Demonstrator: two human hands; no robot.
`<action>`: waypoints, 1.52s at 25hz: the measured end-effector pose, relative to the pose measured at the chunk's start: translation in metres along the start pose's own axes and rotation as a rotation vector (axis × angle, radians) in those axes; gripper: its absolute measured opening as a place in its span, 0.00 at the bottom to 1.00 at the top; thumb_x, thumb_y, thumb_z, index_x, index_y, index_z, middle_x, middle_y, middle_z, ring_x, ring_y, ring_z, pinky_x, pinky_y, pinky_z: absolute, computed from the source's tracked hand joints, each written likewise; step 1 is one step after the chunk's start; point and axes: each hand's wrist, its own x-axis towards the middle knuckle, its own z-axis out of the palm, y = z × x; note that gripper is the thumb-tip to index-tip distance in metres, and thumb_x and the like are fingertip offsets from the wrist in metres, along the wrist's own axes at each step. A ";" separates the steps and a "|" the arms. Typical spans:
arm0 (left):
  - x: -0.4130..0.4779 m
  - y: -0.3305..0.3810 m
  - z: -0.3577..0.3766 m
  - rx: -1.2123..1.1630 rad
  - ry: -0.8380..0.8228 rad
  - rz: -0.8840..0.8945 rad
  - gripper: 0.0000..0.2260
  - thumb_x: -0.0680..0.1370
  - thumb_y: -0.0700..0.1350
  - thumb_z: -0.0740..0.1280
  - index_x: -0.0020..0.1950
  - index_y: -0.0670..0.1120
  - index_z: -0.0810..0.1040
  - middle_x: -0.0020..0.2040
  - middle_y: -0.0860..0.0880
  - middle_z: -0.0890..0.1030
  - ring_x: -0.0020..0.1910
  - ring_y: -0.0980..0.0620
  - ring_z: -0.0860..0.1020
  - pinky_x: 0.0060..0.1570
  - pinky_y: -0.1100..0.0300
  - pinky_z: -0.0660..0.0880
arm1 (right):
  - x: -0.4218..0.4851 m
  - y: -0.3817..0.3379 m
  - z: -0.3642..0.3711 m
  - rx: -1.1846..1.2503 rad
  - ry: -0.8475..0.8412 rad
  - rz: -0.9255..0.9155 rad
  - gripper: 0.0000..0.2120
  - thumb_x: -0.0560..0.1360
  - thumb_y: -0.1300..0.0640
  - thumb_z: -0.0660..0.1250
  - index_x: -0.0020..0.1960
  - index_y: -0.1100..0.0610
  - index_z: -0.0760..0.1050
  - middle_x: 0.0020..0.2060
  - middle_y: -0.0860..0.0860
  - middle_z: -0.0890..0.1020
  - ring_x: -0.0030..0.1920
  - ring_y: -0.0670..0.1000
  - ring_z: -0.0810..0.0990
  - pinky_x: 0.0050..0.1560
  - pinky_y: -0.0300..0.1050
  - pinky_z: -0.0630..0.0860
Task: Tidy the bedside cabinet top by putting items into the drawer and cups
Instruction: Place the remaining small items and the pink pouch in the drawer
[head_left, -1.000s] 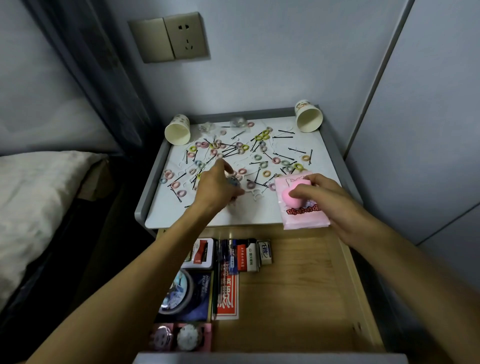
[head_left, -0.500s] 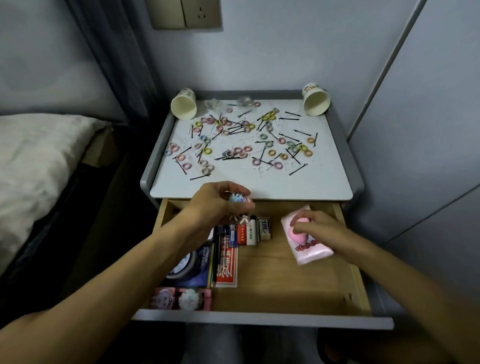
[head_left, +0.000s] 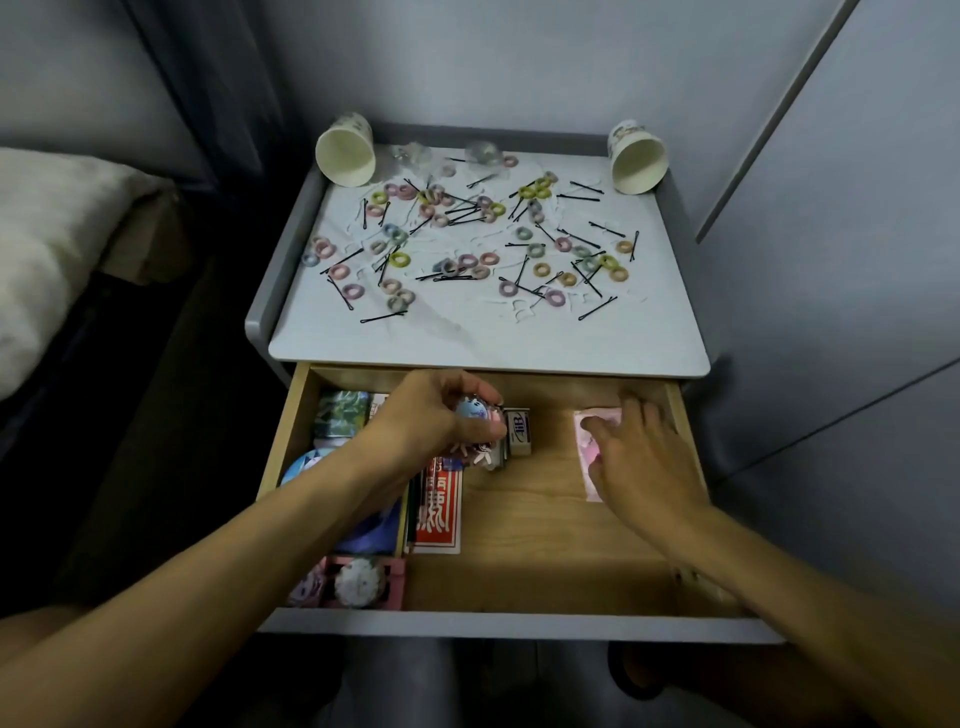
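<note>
The left hand (head_left: 436, 421) is curled tight round a small round blue-white trinket (head_left: 474, 409), low over a small box (head_left: 519, 434). Just right of it, between the hands, is the bare floor of the drawer (head_left: 545, 545), likely the drop spot. The right hand (head_left: 641, 457) lies flat, fingers loosely spread, pressing on the pink packet (head_left: 589, 431). Beyond both hands, on the bench (head_left: 519, 338), are scattered hair ties (head_left: 400, 260) and bobby pins (head_left: 384, 317). The left cup (head_left: 347, 156) and right cup (head_left: 638, 158) lie tipped at the far corners.

Possibly "HB" on white box (head_left: 519, 427) in drawer (head_left: 545, 551)
</note>
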 end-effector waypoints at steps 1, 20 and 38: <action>0.000 -0.002 -0.001 -0.008 -0.001 -0.008 0.11 0.70 0.34 0.75 0.50 0.44 0.80 0.43 0.43 0.85 0.37 0.49 0.83 0.38 0.60 0.80 | -0.003 -0.004 -0.003 -0.089 0.004 -0.039 0.21 0.79 0.51 0.60 0.72 0.50 0.68 0.71 0.58 0.67 0.68 0.59 0.67 0.65 0.50 0.69; 0.006 -0.007 -0.001 -0.016 -0.005 -0.028 0.11 0.70 0.35 0.75 0.50 0.45 0.81 0.42 0.45 0.85 0.37 0.49 0.83 0.38 0.59 0.79 | 0.002 0.004 0.002 -0.321 -0.143 -0.051 0.21 0.74 0.53 0.70 0.66 0.54 0.74 0.64 0.56 0.72 0.54 0.56 0.76 0.51 0.47 0.75; 0.009 -0.009 -0.001 -0.044 -0.017 -0.038 0.11 0.70 0.35 0.75 0.50 0.45 0.81 0.45 0.43 0.85 0.40 0.47 0.83 0.41 0.57 0.80 | 0.005 0.009 0.011 -0.179 -0.174 -0.073 0.33 0.73 0.40 0.69 0.71 0.57 0.66 0.70 0.57 0.64 0.61 0.57 0.74 0.57 0.47 0.74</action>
